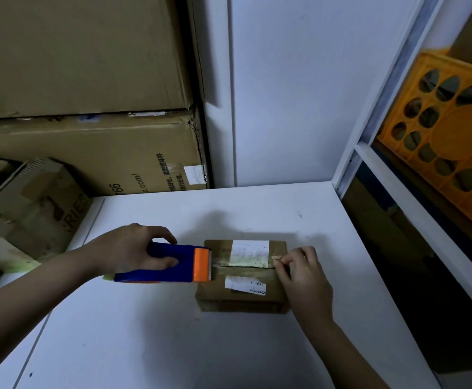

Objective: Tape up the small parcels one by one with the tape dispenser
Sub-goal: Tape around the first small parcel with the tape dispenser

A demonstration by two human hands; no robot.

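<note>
While gripping the blue-and-orange tape dispenser (170, 262) at the parcel's (243, 276) left edge, left hand (133, 252) curled round its body. Right hand (299, 272), fingers bent, pinching the tape end (276, 258) on the parcel's right side. Parcel flat on white bench (173, 346), stacked cartons (94, 153) behind-left.

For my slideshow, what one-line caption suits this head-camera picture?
Left hand draws the blue tape dispenser across a small parcel while the right hand pins the tape end.

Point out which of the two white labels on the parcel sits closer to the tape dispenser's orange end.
The smaller label, nearer the camera, below the flap seam. The orange end of the tape dispenser nearly reaches it; the larger label lies beyond the seam on the parcel.
</note>
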